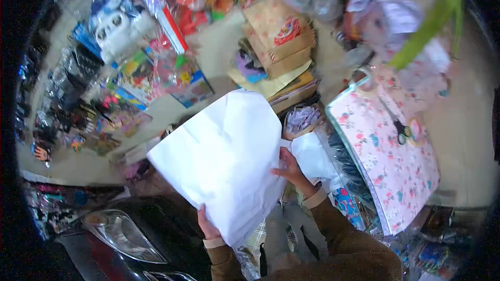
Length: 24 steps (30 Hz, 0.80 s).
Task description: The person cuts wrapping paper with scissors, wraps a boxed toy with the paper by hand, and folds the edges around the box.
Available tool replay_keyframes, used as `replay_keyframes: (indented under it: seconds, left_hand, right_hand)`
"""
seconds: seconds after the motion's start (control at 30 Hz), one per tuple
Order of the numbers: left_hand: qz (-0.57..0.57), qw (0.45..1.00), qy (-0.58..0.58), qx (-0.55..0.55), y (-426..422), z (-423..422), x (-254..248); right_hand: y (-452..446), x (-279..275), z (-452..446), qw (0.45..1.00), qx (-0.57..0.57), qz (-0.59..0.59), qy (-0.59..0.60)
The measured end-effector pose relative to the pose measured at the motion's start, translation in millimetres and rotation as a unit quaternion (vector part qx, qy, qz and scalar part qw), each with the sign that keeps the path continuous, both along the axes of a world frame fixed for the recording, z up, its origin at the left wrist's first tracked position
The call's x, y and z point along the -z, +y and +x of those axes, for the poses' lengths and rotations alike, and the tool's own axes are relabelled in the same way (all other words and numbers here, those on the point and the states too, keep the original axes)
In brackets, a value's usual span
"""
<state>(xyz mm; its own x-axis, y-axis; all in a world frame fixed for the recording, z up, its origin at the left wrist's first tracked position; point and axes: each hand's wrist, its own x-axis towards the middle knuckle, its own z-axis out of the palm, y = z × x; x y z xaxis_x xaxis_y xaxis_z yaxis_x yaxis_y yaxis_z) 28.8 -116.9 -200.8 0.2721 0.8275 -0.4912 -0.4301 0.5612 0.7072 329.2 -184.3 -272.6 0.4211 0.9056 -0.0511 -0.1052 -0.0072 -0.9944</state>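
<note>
A large white sheet of paper [224, 151], creased and with one rounded corner at the top, is held up in front of me. My left hand [209, 224] is closed on its lower left edge, the thumb showing on the near face. At the right edge, my right hand [292, 170] grips the paper with the thumb lying over it; its other fingers are partly hidden. Just beyond the right hand lies another white paper piece [312, 156]. A floral-patterned pink board [385, 161] stands to the right, with dark-handled scissors [402, 132] on it.
Brown paper bags [276, 36] are stacked ahead, above a container of shredded paper [302, 119]. Wrapped toys, including a white toy vehicle [117, 28], spread over the floor at left. A dark car-like body with a headlight [125, 234] is near my left side. Green ribbon [432, 21] hangs upper right.
</note>
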Motion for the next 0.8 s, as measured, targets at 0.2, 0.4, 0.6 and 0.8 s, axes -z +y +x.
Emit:
replay_keyframes:
  seconds: [0.2, 0.4, 0.6, 0.8]
  left_hand:
    - [0.181, 0.98, 0.062, 0.061, 12, -18, -20]
    - [0.187, 0.896, 0.129, 0.382, 11, 59, -84]
    - [0.17, 0.798, 0.015, 0.578, -77, 145, -97]
    - [0.186, 0.712, 0.086, 0.672, -134, 195, -94]
  right_hand:
    - [-63, -215, 14, 0.955, 0.14, 0.004, -0.261]
    - [-162, -353, 38, 0.87, 0.292, 0.003, -0.397]
    - [-253, -449, 25, 0.699, 0.34, -0.251, -0.577]
    - [-323, -392, 70, 0.616, 0.226, -0.37, -0.658]
